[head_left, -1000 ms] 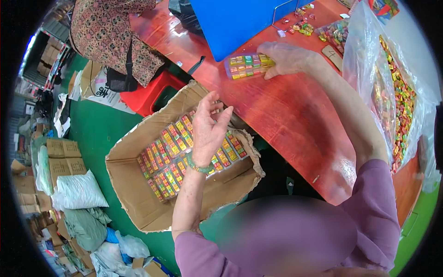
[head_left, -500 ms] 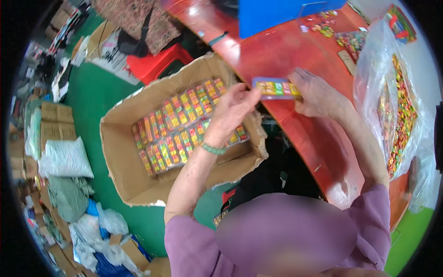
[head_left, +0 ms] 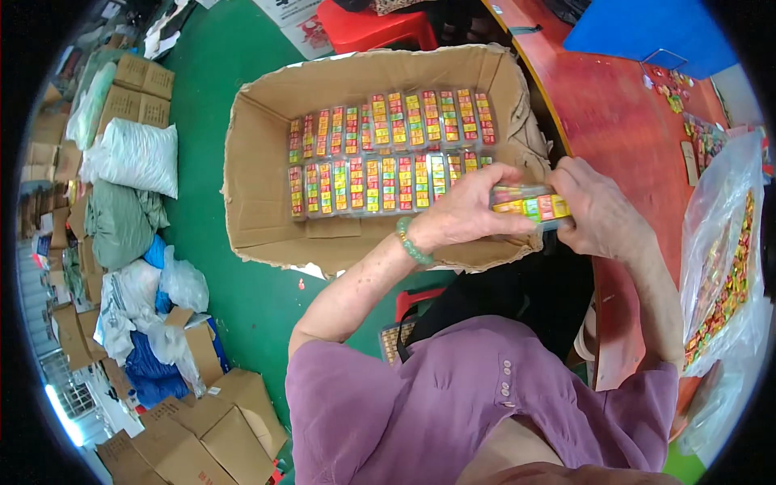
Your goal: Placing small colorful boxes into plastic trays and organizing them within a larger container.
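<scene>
A clear plastic pack of small, brightly wrapped pieces [head_left: 532,208] is held between my two hands, over the right end of a big cardboard box [head_left: 263,218]. My left hand [head_left: 461,212], with a green bead bracelet at the wrist, closes on the pack's left end. Around its right end my right hand [head_left: 602,208] has its fingers wrapped. In the box, similar packs [head_left: 388,182] stand on edge in two long rows, showing red, yellow and green. My left hand covers part of the near row's right end.
To the right runs a red table [head_left: 578,101] with a blue panel [head_left: 655,36] at its far side. A clear bag of wrapped pieces [head_left: 719,275] sits at the table's right. A red stool [head_left: 376,28] stands beyond the box; sacks [head_left: 133,158] and cartons [head_left: 206,428] line the left.
My hands have brought the pack from over the table edge toward me and to the box's right end. The view has shifted, so the box appears farther right.
</scene>
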The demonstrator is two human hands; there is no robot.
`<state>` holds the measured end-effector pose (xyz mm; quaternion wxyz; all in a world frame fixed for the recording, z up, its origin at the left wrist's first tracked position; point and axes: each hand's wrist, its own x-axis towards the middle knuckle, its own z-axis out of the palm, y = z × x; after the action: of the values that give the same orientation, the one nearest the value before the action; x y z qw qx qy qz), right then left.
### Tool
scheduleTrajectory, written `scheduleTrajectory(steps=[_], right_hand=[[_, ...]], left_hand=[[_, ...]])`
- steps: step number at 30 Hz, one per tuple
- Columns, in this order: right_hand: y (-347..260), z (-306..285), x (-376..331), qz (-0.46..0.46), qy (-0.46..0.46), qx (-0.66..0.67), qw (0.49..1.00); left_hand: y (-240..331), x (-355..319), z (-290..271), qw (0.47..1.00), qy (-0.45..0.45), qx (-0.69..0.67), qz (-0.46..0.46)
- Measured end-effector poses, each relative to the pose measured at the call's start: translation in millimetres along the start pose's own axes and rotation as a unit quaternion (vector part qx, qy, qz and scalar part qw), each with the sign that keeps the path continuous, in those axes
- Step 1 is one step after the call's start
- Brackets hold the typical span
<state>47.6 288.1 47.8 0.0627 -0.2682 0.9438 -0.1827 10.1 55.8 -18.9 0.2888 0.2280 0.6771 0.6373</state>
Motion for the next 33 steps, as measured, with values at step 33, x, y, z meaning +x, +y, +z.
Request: scheduleTrajectory(steps=[33], right_hand=[[35,30,-4,0.141,0.114,-0.144,0.973]], left_hand=[[-235,-16,-238,0.825,0.404,-0.334,-0.213]])
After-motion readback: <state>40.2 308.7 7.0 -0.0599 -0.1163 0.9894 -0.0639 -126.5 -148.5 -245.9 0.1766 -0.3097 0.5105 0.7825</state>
